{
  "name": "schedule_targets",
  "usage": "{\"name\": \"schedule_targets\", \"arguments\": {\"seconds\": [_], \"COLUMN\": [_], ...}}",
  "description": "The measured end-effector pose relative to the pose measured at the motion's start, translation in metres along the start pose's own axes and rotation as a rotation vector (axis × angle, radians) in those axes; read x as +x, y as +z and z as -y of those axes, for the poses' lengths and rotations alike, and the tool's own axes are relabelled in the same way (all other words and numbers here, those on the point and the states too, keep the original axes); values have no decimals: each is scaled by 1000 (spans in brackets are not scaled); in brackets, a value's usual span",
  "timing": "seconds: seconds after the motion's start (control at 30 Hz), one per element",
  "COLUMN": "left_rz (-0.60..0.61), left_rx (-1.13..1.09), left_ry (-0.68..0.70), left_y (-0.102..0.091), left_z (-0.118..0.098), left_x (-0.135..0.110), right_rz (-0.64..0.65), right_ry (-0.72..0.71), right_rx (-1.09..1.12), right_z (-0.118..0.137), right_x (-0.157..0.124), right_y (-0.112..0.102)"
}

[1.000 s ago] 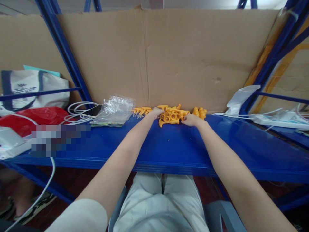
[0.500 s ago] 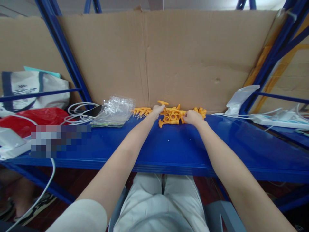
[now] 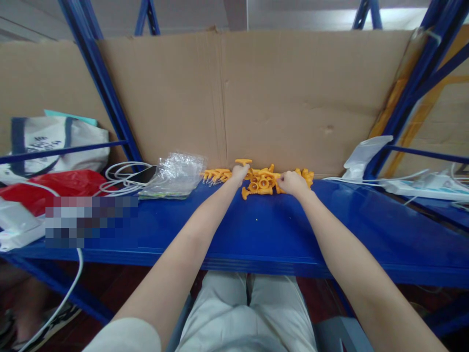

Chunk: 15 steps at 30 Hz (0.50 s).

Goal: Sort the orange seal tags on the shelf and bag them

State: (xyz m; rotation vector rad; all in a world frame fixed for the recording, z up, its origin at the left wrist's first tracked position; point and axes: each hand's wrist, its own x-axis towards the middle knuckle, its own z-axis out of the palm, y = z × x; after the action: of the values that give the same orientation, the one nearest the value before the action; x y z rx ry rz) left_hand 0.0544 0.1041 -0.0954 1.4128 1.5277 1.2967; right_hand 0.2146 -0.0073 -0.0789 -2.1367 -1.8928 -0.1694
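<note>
A heap of orange plastic pieces lies at the back of the blue shelf top, some with round cup-like openings. My left hand is closed at the heap's left side, on an orange T-shaped piece whose crossbar sticks up above the fingers. At the right side of the heap, my right hand has its fingers curled down among the pieces; what they grip is hidden. Left of the heap is a row of orange pieces with small metal chains. More orange pieces show behind my right hand.
Clear plastic bags lie left of the chained pieces, beside coiled white cable and a red bag. A cardboard sheet stands behind the blue shelf top. A white power strip sits at right.
The whole view has shifted slightly downward. The T-shaped piece in my left hand has turned from slanted to nearly level and moved a little left. My right hand stays at the heap.
</note>
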Motion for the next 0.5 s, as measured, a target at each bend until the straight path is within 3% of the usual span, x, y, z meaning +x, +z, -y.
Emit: {"name": "schedule_targets", "arguments": {"seconds": [0.1, 0.2, 0.27, 0.37, 0.5], "left_rz": [-12, 73, 144, 221, 248], "left_rx": [-21, -77, -141, -200, -212], "left_ry": [33, 65, 88, 112, 106], "left_y": [2, 6, 8, 7, -4], "left_z": [-8, -18, -24, -33, -41], "left_x": [-6, -19, -29, -45, -63], "right_rz": [-105, -226, -284, -295, -253], "right_ry": [-5, -55, -160, -330, -400], "right_rx": [55, 159, 238, 340, 428], "right_z": [2, 4, 5, 7, 12], "right_x": [1, 3, 6, 10, 10], "right_y": [2, 7, 12, 21, 27]}}
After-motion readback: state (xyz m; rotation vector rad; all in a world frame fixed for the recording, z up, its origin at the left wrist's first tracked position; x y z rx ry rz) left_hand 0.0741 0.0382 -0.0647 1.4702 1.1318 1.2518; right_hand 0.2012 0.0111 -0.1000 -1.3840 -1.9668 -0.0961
